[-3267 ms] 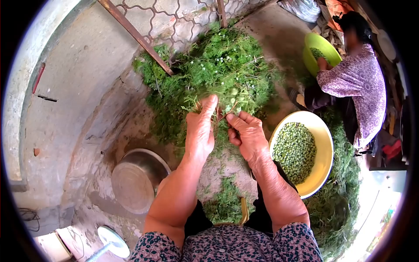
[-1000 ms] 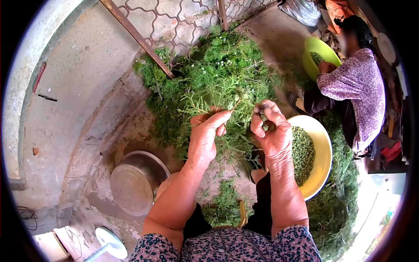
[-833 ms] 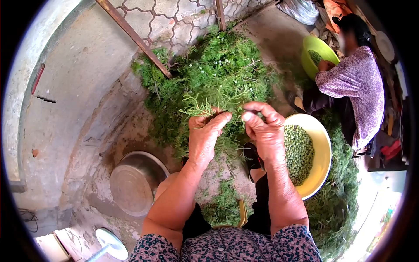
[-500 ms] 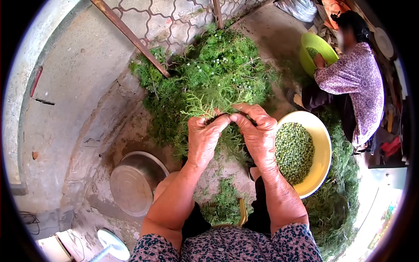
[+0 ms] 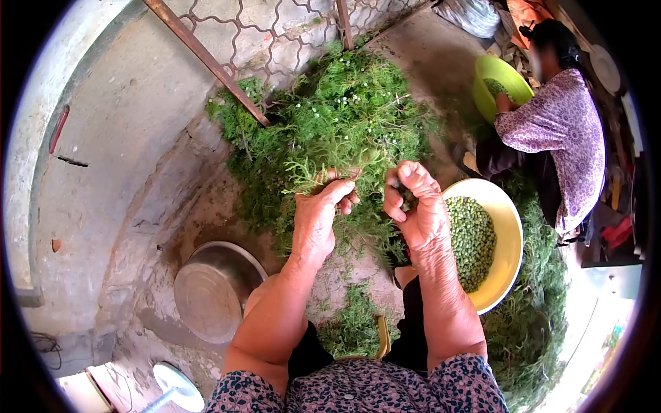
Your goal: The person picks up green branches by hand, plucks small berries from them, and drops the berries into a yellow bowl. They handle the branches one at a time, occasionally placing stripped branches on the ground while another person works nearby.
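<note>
My left hand [image 5: 318,215] grips a feathery green sprig [image 5: 308,177] held up over a big heap of green branches [image 5: 337,117] on the ground. My right hand [image 5: 416,210] is closed just to the right of it, with small green seeds pinched between thumb and fingers. A yellow bowl [image 5: 511,256] holding many green seeds [image 5: 471,238] sits directly to the right of my right hand.
An upturned metal basin [image 5: 210,289] lies lower left by a curved concrete wall [image 5: 103,138]. Another person in a purple patterned top [image 5: 561,138] sits upper right with a green bowl [image 5: 501,73]. More cut greenery [image 5: 530,323] lies lower right. A rusty metal bar [image 5: 206,58] leans across the heap.
My right hand has pulled away from the sprig to the right, closing on picked seeds. My left hand keeps holding the sprig in about the same place.
</note>
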`<state>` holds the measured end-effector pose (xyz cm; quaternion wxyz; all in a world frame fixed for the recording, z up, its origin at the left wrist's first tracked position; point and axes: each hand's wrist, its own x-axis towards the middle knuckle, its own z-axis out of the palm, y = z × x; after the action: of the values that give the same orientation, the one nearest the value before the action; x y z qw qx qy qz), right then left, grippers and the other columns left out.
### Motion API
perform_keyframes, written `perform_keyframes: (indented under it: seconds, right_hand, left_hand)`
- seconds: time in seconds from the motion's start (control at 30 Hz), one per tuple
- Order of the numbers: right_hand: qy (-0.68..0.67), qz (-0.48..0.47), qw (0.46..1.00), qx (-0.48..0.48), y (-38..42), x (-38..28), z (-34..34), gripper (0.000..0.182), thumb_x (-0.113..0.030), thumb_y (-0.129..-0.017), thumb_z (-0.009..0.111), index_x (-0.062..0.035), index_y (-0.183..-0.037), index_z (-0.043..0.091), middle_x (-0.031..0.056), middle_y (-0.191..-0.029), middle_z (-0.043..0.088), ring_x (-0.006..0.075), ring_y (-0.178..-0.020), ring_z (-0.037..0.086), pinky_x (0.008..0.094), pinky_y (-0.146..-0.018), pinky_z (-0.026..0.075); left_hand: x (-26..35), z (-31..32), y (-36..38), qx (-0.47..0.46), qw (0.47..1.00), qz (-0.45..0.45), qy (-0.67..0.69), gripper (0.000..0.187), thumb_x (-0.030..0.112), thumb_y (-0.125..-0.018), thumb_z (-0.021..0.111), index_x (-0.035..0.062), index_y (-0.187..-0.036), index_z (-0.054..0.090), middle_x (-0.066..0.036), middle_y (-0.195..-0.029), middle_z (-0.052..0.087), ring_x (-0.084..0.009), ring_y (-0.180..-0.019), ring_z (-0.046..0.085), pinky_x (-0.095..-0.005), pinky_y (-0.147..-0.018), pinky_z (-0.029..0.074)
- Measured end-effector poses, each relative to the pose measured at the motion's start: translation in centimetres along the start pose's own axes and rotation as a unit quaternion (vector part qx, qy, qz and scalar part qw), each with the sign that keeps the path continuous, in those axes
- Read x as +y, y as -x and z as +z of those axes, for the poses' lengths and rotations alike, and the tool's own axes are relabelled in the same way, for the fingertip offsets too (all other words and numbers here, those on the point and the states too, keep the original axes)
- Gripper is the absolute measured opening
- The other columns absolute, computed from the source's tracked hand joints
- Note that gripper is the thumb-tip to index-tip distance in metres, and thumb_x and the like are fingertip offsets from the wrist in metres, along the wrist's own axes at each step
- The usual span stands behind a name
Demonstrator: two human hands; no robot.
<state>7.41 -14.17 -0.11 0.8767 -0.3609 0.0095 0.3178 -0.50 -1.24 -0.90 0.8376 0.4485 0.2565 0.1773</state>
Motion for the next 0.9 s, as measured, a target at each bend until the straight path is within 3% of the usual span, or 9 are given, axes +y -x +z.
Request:
perform_keyframes:
  seconds: [0.1,0.23,0.47,0.53,0.63,0.7,0.73,0.83,0.9]
  right_hand:
    - [0.086,-0.049,0.995,0.03,0.0,-0.3,0.7,0.013,-0.011,-0.084,0.061,-0.0035,-0.094,0.06,0.0046,-0.074,0.057,0.0074,-0.048,0.044,0.0195,-0.038,0.026]
    - [0.223,-0.084,0.971,0.032,0.0,-0.3,0.9,0.021,-0.01,-0.08,0.065,-0.0023,-0.099,0.061,-0.0008,-0.065,0.053,0.0049,-0.045,0.039,0.0184,-0.037,0.024]
    - [0.306,-0.081,0.946,0.071,0.1,0.6,1.5,0.022,-0.009,-0.077,0.069,-0.0011,-0.096,0.063,-0.0036,-0.064,0.055,0.0027,-0.048,0.04,0.0182,-0.042,0.032]
    - [0.306,-0.07,0.946,0.085,0.0,1.1,1.2,0.02,-0.009,-0.077,0.069,-0.0014,-0.095,0.063,-0.0037,-0.064,0.055,0.0028,-0.048,0.04,0.0184,-0.043,0.033]
    - [0.374,-0.15,0.91,0.1,0.0,1.3,1.0,0.017,-0.011,-0.078,0.068,-0.0007,-0.091,0.063,-0.0031,-0.063,0.055,0.003,-0.047,0.04,0.0186,-0.042,0.033]
    - [0.527,-0.261,0.788,0.181,0.0,0.5,1.6,0.014,-0.011,-0.08,0.066,-0.0002,-0.087,0.063,-0.0021,-0.061,0.055,0.0034,-0.047,0.042,0.019,-0.04,0.033]
    - [0.534,-0.262,0.781,0.191,-0.5,-0.4,1.0,0.011,-0.01,-0.082,0.063,-0.0001,-0.086,0.062,-0.0013,-0.061,0.057,0.0043,-0.045,0.043,0.0194,-0.038,0.033]
    - [0.16,-0.136,0.972,0.104,-1.0,-1.5,0.1,0.01,-0.007,-0.083,0.06,-0.0019,-0.091,0.057,0.0054,-0.07,0.059,0.0079,-0.047,0.045,0.0198,-0.038,0.032]
    - [0.087,-0.092,0.989,0.083,-0.8,-1.7,0.2,0.01,-0.004,-0.082,0.058,-0.0022,-0.092,0.056,0.007,-0.074,0.058,0.0092,-0.049,0.046,0.0203,-0.039,0.031]
  left_hand:
    - [0.0,0.1,-0.1,0.014,0.999,-0.026,-0.023,0.007,0.006,-0.076,0.067,0.0022,-0.081,0.064,-0.003,-0.071,0.061,-0.0082,-0.055,0.053,-0.0207,-0.046,0.037]
    - [0.1,0.4,0.2,0.02,0.998,-0.007,-0.066,0.014,0.009,-0.077,0.067,0.0012,-0.089,0.064,0.001,-0.066,0.056,-0.0053,-0.052,0.043,-0.0189,-0.047,0.031]
    - [0.1,0.5,0.4,0.019,0.998,-0.039,-0.055,0.013,0.01,-0.075,0.07,0.0041,-0.084,0.064,0.002,-0.072,0.06,-0.0032,-0.052,0.042,-0.0164,-0.047,0.029]
    - [-0.3,0.6,0.4,0.08,0.996,-0.034,-0.033,0.016,0.008,-0.072,0.073,0.0015,-0.083,0.064,-0.001,-0.071,0.061,-0.0065,-0.058,0.052,-0.0196,-0.051,0.038]
    - [-0.4,1.2,0.8,0.033,0.999,-0.011,0.009,0.02,0.009,-0.071,0.074,0.0008,-0.086,0.064,-0.003,-0.077,0.063,-0.0077,-0.06,0.053,-0.0218,-0.053,0.04]
    - [-0.9,0.9,0.7,0.035,0.999,0.007,0.009,0.024,0.01,-0.069,0.076,0.0027,-0.088,0.064,-0.003,-0.079,0.064,-0.0062,-0.06,0.052,-0.0224,-0.053,0.038]
    - [-0.7,0.6,0.7,0.044,0.999,-0.002,-0.006,0.023,0.011,-0.069,0.076,0.0042,-0.088,0.065,-0.001,-0.078,0.064,-0.0055,-0.06,0.051,-0.0223,-0.052,0.037]
    - [-0.2,0.1,0.7,0.048,0.998,-0.015,-0.034,0.019,0.005,-0.074,0.068,0.0061,-0.093,0.065,-0.002,-0.086,0.066,-0.0053,-0.071,0.057,-0.0178,-0.055,0.037]
    - [0.1,0.0,0.7,0.024,0.997,-0.034,-0.059,0.018,0.006,-0.074,0.068,0.0063,-0.092,0.065,-0.002,-0.086,0.066,-0.0044,-0.07,0.056,-0.0173,-0.055,0.036]
